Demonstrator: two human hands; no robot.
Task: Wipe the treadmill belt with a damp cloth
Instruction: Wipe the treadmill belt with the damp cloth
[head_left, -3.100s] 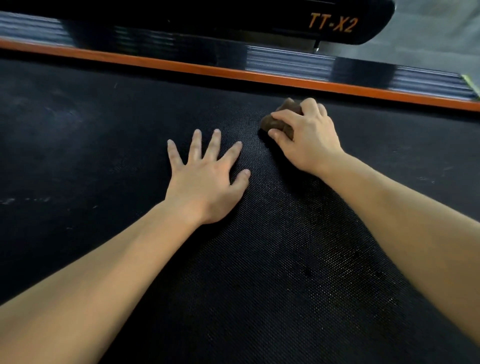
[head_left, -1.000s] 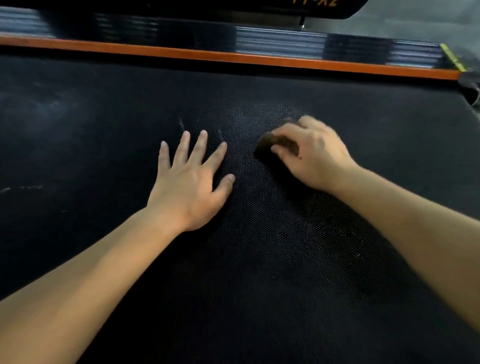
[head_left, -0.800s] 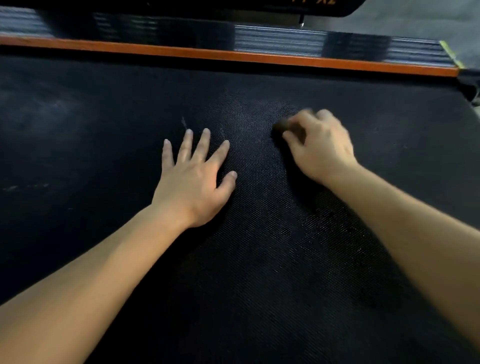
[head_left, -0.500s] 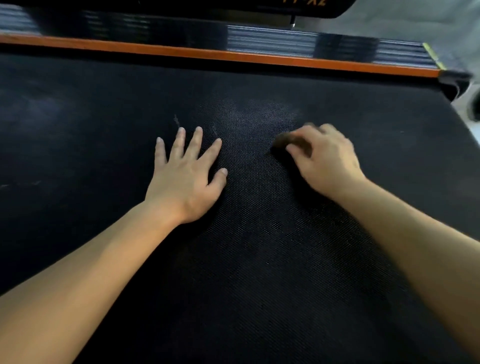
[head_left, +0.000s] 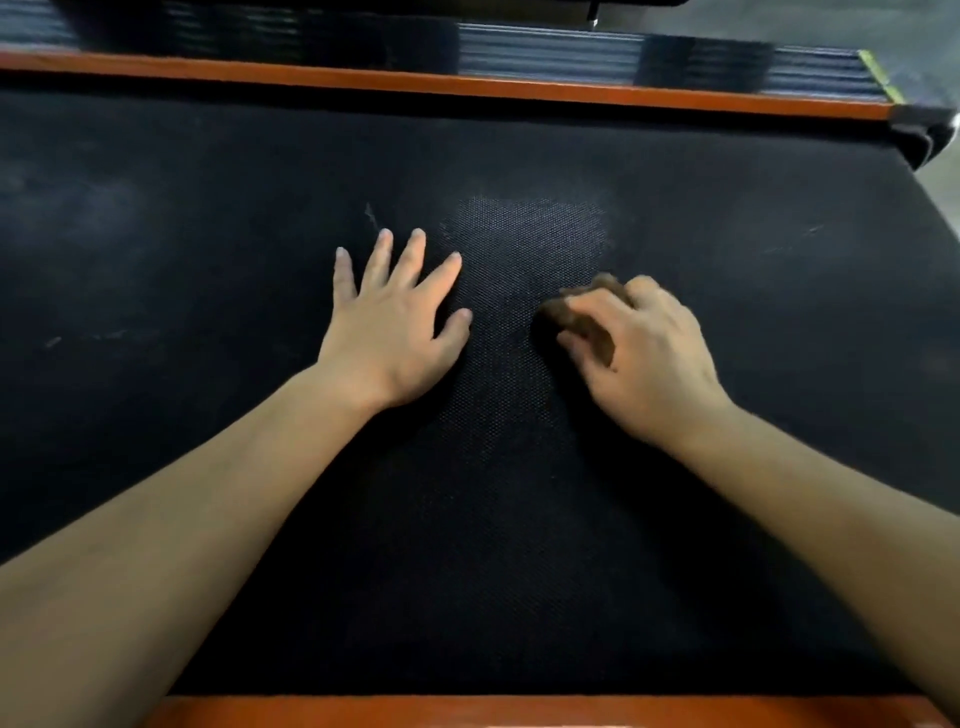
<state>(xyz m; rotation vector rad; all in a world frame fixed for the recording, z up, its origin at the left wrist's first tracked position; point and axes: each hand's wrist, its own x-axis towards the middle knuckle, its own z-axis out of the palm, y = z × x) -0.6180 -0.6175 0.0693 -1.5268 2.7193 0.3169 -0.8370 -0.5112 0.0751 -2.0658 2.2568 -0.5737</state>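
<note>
The black textured treadmill belt (head_left: 208, 249) fills most of the view. My left hand (head_left: 389, 332) lies flat on it with fingers spread, holding nothing. Just to its right, my right hand (head_left: 644, 353) presses a small dark brown cloth (head_left: 576, 317) onto the belt; only a bunched part of the cloth shows under the fingers, and it is blurred. A paler patch of belt (head_left: 530, 234) lies just beyond the two hands.
An orange side rail (head_left: 467, 85) runs along the far edge of the belt, with a ribbed black footplate (head_left: 545, 52) behind it. Another orange rail (head_left: 519, 712) borders the near edge. The belt's right end (head_left: 924, 140) drops off at the upper right.
My right hand has slid the cloth back towards me along the belt, after rubbing it back and forth. My left hand has stayed flat. The view has tilted down, showing the near rail.
</note>
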